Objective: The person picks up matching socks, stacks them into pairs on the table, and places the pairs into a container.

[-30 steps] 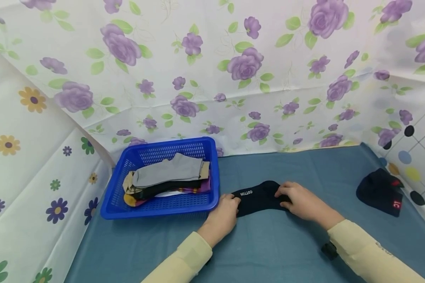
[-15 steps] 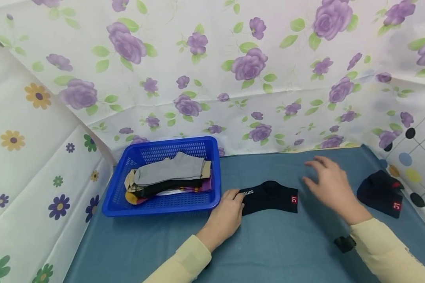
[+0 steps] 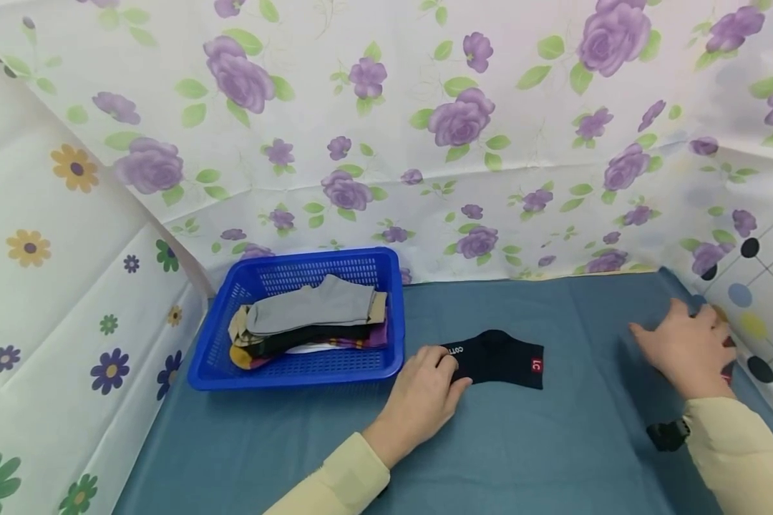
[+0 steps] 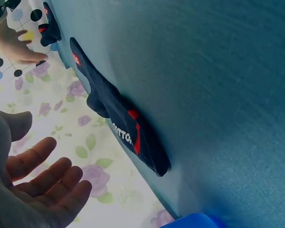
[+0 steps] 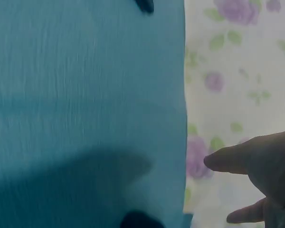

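A dark navy sock [image 3: 505, 361] with a red tab and white lettering lies flat on the blue cloth. Over its toe end hovers my left hand [image 3: 421, 397], fingers loosely bent; in the left wrist view the hand [image 4: 42, 185] is clear of the sock [image 4: 102, 92]. At the right side, my right hand [image 3: 692, 350] is spread above a second navy sock [image 3: 729, 368], hiding most of it in the head view. The left wrist view shows that second sock [image 4: 50, 31] lying bunched, apart from the right hand [image 4: 14, 42].
Left of the first sock stands a blue plastic basket [image 3: 296, 384] with a grey sock [image 3: 312, 307] on top of several other folded socks. A floral sheet [image 3: 361, 143] hangs behind the blue-covered table [image 3: 489, 450]. Patterned sheets also line both sides.
My right hand has let go of the first sock and moved right, over the second one. The left hand has lifted its fingers a little from the sock's toe end.
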`<move>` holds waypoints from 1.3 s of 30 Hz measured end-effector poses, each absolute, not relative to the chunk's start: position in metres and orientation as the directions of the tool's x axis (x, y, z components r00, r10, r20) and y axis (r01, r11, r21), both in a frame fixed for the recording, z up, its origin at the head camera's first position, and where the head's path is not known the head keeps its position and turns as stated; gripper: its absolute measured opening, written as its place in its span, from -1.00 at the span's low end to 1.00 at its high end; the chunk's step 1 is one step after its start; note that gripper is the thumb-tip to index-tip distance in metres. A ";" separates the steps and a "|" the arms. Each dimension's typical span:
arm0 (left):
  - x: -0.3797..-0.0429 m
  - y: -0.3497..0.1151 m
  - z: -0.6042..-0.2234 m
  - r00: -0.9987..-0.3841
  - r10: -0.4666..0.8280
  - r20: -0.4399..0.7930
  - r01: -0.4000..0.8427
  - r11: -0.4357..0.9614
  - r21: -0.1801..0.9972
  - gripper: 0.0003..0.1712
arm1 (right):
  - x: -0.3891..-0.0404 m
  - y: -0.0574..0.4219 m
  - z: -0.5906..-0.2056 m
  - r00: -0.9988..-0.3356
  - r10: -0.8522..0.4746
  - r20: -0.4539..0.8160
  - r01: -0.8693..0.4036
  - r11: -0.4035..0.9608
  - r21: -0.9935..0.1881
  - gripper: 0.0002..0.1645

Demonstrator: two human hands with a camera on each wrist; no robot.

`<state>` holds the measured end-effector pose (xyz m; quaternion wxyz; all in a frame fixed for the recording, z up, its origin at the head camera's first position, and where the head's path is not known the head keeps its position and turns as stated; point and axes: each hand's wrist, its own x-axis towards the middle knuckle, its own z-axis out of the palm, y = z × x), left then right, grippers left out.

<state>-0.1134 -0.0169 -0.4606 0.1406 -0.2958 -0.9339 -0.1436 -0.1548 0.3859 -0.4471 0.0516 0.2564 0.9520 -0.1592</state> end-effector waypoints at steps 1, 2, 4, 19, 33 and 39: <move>-0.113 -0.017 -0.460 -0.790 0.510 0.340 0.588 0.787 0.186 -0.67 | -0.156 0.390 -0.449 -0.842 0.499 -0.207 0.538 0.804 -0.254 0.21; -0.113 -0.017 -0.460 -0.795 0.508 0.330 0.583 0.792 0.185 -0.67 | -0.157 0.393 -0.450 -0.821 0.523 -0.229 0.568 0.790 -0.232 0.19; -0.112 -0.018 -0.460 -0.803 0.508 0.312 0.576 0.797 0.185 -0.66 | -0.159 0.398 -0.454 -0.777 0.567 -0.273 0.621 0.761 -0.187 0.16; -0.112 -0.018 -0.461 -0.788 0.536 0.301 0.594 0.791 0.146 -0.69 | -0.149 0.419 -0.483 -0.822 0.439 -0.363 0.541 0.800 -0.259 0.20; -0.109 -0.014 -0.453 -0.803 0.545 0.240 0.594 0.766 0.247 -0.73 | -0.162 0.335 -0.479 -0.985 0.173 0.021 0.135 0.833 -0.537 -0.64; -0.112 -0.014 -0.443 -0.822 0.515 0.243 0.568 0.770 0.289 -0.75 | -0.162 0.294 -0.453 -1.000 -0.015 0.011 -0.018 0.727 -0.687 -0.72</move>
